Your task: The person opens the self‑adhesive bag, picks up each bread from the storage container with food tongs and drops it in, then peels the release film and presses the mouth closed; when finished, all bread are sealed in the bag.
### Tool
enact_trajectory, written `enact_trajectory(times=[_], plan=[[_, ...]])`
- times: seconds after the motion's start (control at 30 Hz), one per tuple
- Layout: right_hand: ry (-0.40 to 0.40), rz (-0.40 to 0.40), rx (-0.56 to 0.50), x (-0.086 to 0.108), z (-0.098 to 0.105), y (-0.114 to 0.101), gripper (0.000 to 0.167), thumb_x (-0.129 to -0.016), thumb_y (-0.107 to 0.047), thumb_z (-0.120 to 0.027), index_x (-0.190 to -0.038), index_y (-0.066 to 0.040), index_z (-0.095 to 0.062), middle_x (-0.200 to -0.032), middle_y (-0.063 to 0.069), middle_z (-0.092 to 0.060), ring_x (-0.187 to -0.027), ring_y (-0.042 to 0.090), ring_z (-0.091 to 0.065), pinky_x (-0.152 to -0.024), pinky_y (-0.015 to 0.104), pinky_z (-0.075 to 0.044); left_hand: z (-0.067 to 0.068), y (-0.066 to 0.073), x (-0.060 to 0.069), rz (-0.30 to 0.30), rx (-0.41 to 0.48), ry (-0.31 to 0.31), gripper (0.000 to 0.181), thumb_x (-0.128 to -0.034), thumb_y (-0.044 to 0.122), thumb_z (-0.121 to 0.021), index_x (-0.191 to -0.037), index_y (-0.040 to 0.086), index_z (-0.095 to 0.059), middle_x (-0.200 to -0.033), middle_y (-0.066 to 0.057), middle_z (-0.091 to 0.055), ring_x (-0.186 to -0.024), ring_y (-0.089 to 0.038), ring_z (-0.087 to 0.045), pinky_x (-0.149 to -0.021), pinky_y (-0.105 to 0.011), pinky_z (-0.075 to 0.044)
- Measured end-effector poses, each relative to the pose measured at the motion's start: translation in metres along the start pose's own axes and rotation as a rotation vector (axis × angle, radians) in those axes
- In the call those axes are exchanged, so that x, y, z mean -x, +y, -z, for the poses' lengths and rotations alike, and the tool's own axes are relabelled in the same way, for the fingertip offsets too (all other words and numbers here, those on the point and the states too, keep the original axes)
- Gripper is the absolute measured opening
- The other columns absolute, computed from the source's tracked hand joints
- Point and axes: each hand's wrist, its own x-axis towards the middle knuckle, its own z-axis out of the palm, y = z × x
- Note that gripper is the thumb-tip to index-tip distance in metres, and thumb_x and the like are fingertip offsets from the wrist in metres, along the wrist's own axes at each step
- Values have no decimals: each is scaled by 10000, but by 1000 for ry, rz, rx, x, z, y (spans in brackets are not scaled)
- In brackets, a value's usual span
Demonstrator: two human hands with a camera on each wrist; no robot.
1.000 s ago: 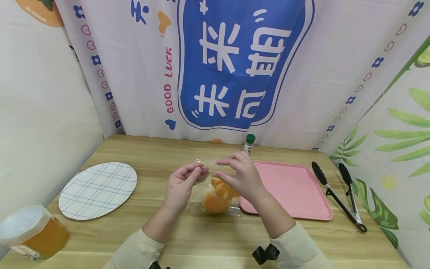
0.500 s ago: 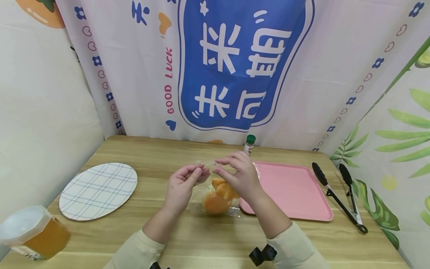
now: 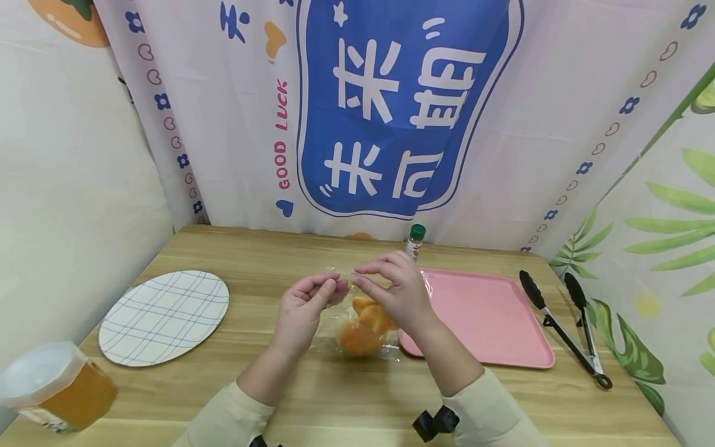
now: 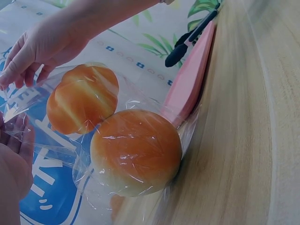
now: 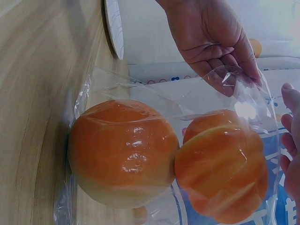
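A clear plastic bag holds a round bun and a twisted bun, side by side at mid-table. My left hand pinches the bag's upper film between thumb and fingers, as the right wrist view also shows at the left hand. My right hand hovers over the buns, its thumb and index finger bent toward the bag's upper edge with a small gap between the tips. Whether they touch the film is unclear. In the left wrist view, the round bun looks smooth and glossy through the plastic.
A pink tray lies to the right, with black-tipped tongs beyond it. Behind the right hand stands a green-capped bottle. At the left are a checked oval plate and a lidded amber tub.
My right hand has shifted slightly left toward the left hand, and its thumb and index tips are closer together. The left hand and the buns have hardly moved.
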Motion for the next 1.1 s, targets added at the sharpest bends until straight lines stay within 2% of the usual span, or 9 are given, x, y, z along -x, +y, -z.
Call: enact_trajectory(times=[0.17,0.3,0.4,0.63,0.73,0.87,0.97,1.1], plan=[[6,-2,-22,-1,0,-1,80,-802,-134,-805,-863,-104,-763,-864,13,-719,-920,169,-582,-798,300,-482,0,0,0,0,7,2,239,-976,42,-570,-1120,-146,-603,-849,100,-758,-863,-60,-728,-852,-255,-597],[20,8,-25,0,1,1,63,-809,-124,-796,-856,-102,-759,-862,23,-723,-918,180,-594,-804,308,-491,0,-1,0,-1,13,5,136,-975,41,-571,-1054,4,-675,-845,99,-758,-855,-59,-728,-842,-254,-600],[32,-11,-49,2,3,4,56,-808,-100,-791,-848,-95,-752,-865,35,-725,-918,187,-604,-812,310,-498,0,-1,0,3,18,9,138,-974,34,-570,-1001,102,-687,-839,103,-757,-845,-55,-727,-827,-249,-603],[35,-181,-132,8,13,9,74,-848,-129,-760,-856,-58,-740,-885,45,-721,-934,130,-590,-847,350,-503,1,1,0,19,15,22,121,-972,28,-570,-1019,44,-680,-833,100,-757,-837,-64,-729,-811,-250,-607],[60,-272,-148,12,18,13,89,-852,-126,-754,-870,-41,-737,-904,72,-700,-927,94,-577,-855,348,-512,1,2,0,29,17,33,132,-973,24,-566,-990,88,-680,-831,98,-758,-846,-74,-732,-821,-258,-606],[127,-329,-173,18,26,19,64,-847,-64,-747,-877,-10,-729,-903,100,-678,-876,45,-552,-810,227,-496,2,3,0,32,21,38,160,-972,14,-562,-969,129,-675,-834,91,-758,-854,-81,-734,-838,-277,-605],[177,-330,-184,22,33,24,51,-841,-32,-743,-873,3,-724,-885,28,-686,-846,23,-541,-775,160,-467,3,5,-1,32,19,41,152,-970,16,-567,-976,118,-679,-837,88,-757,-851,-75,-733,-839,-280,-605],[226,-384,-187,27,45,31,60,-836,-15,-742,-874,23,-716,-842,-162,-654,-825,26,-537,-753,163,-460,3,5,-1,43,15,51,139,-969,11,-567,-978,98,-674,-841,92,-757,-851,-73,-734,-837,-276,-605]])
